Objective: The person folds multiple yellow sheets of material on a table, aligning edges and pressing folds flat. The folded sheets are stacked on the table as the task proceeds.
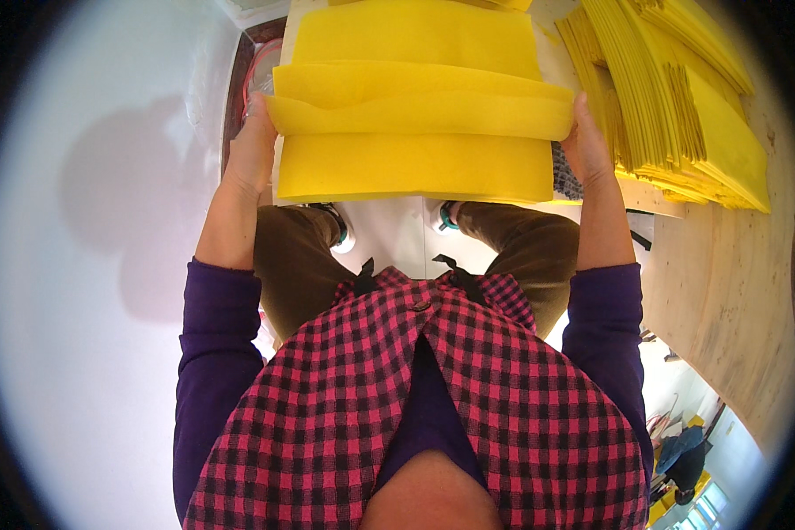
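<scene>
A yellow sheet of cloth-like material (415, 166) lies across the work surface in front of me, its near edge hanging toward my lap. A loose fold of it (424, 104) is lifted into a wide band running from side to side. My left hand (254, 137) is closed on the band's left end, fingers mostly hidden behind it. At the opposite end my right hand (586, 143) grips the band, thumb along its edge and the other fingers out of sight. More flat yellow material (415, 35) stretches away beyond the fold.
Stacks of folded yellow sheets (680, 106) stand on the wooden table (711, 265) at right. A white wall (88, 371) is close on my left. Dark grey textured material (566, 174) shows beside my right wrist. Another person (683, 464) is far off at lower right.
</scene>
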The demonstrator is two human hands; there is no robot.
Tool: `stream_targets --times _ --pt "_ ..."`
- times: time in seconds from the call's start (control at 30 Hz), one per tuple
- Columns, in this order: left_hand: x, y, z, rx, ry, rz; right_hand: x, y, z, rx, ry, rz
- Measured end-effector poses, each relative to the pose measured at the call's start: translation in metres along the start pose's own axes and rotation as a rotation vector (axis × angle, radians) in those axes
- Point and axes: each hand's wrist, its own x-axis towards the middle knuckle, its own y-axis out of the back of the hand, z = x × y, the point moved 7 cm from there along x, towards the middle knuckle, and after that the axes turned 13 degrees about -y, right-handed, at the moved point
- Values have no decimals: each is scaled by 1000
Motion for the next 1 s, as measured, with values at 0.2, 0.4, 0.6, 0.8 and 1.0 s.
stream_targets --times 0.2,0.4,0.6,0.8,1.0 --pt "-1 3 3 -10 34 64 -2 5 4 48 44 71" --pt "5 7 -7 25 24 -25 3 8 14 -92 -31 -2" --pt "2 7 -9 40 -33 -141 5 9 15 -130 25 -40" --pt "-4 4 0 17 -55 -64 5 10 17 -124 25 -40" --pt "-4 6 -1 -59 -4 -36 6 14 17 -51 3 9"
